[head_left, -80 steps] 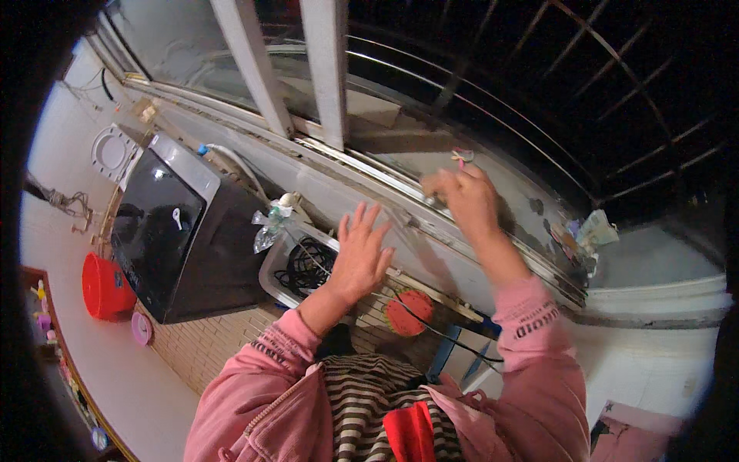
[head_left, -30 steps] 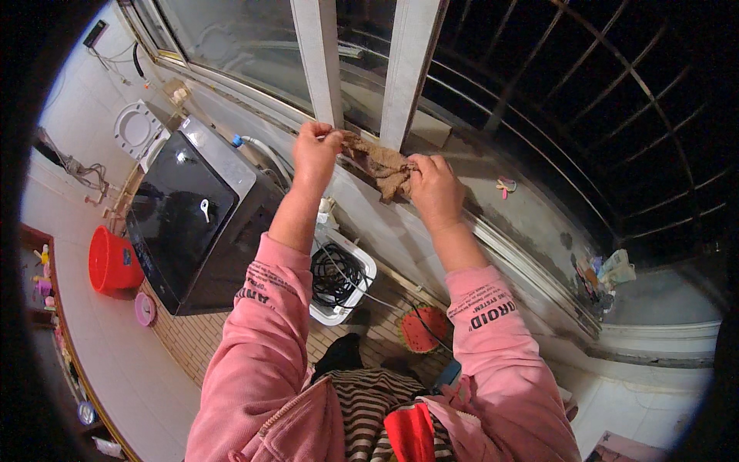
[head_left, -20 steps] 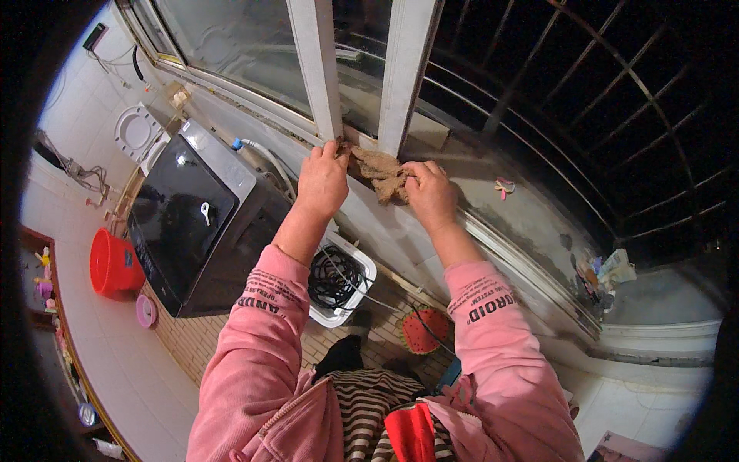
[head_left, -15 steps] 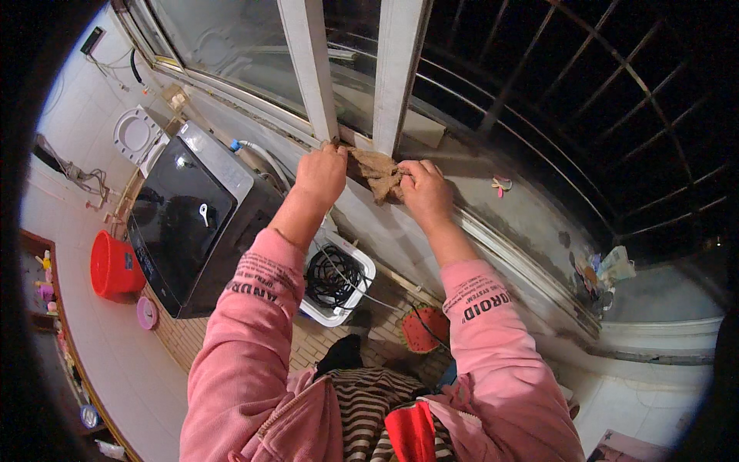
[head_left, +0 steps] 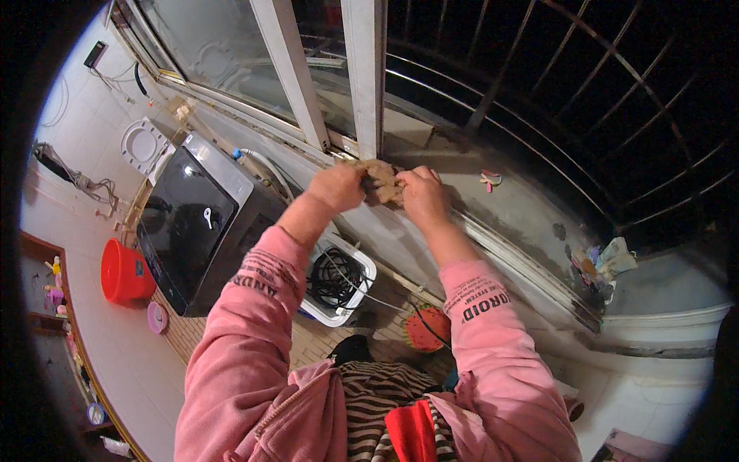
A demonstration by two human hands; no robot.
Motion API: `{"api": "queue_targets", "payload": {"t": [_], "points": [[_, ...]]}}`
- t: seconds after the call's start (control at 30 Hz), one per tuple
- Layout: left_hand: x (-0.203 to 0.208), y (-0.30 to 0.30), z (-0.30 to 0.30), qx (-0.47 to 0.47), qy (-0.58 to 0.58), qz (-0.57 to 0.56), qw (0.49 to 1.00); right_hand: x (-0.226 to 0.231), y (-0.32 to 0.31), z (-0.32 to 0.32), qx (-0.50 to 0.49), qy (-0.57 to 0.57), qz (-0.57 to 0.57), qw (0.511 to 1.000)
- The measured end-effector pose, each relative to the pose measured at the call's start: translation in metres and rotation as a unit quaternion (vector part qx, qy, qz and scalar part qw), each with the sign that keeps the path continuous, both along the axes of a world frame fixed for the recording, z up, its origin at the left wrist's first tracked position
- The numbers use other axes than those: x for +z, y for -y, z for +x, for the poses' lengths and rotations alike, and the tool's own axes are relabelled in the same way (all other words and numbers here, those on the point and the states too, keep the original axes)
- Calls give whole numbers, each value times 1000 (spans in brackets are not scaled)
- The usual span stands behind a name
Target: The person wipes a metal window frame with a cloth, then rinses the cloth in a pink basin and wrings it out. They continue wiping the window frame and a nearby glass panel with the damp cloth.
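A brown cloth (head_left: 380,185) is bunched between my two hands at the window track, just below the white upright frames. My left hand (head_left: 337,187) is closed on its left end, knuckles up. The right end is pinched by my right hand (head_left: 423,192), with thumb and fingers pressed together. Dark patches show on the cloth. Both hands are over the sill edge, near the foot of the window frame (head_left: 365,115). The track (head_left: 500,269) runs on to the lower right.
A black-topped washing machine (head_left: 185,223) stands to the left, with a red bucket (head_left: 127,271) beside it. A white basin (head_left: 368,271) holds coiled black cable below my hands. A small pink-and-white item (head_left: 489,181) lies on the outer sill. Metal bars (head_left: 608,46) close off the outside.
My left hand has drawn down and right, closer to my right hand. The cloth, spread out earlier, is now more bunched. The view has shifted slightly.
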State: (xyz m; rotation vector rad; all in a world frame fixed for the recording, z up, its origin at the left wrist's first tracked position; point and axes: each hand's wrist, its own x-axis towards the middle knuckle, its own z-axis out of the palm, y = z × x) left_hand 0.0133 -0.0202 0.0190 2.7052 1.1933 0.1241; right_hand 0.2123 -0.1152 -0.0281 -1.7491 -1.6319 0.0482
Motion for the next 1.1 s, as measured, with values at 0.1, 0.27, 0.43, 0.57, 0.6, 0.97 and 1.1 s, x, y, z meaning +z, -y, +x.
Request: {"api": "queue_targets", "payload": {"t": [0.1, 0.27, 0.43, 0.57, 0.6, 0.97, 1.1], "points": [[1, 37, 27, 26, 5, -45, 999, 4, 25, 22, 6, 31, 6, 999], [-2, 90, 70, -20, 12, -99, 995, 10, 85, 62, 2, 51, -24, 998], [-4, 147, 118, -73, 5, -105, 992, 14, 155, 107, -32, 74, -22, 997], [22, 190, 161, -130, -46, -161, 977, 23, 214, 141, -66, 66, -21, 995], [26, 201, 171, -147, -48, -171, 973, 20, 228, 152, -76, 68, -21, 995], [10, 277, 261, -301, 74, -203, 929, 29, 339, 203, -250, 79, -82, 962], [1, 274, 272, -304, 64, -328, 892, 34, 348, 209, -339, -113, -110, 927]]}}
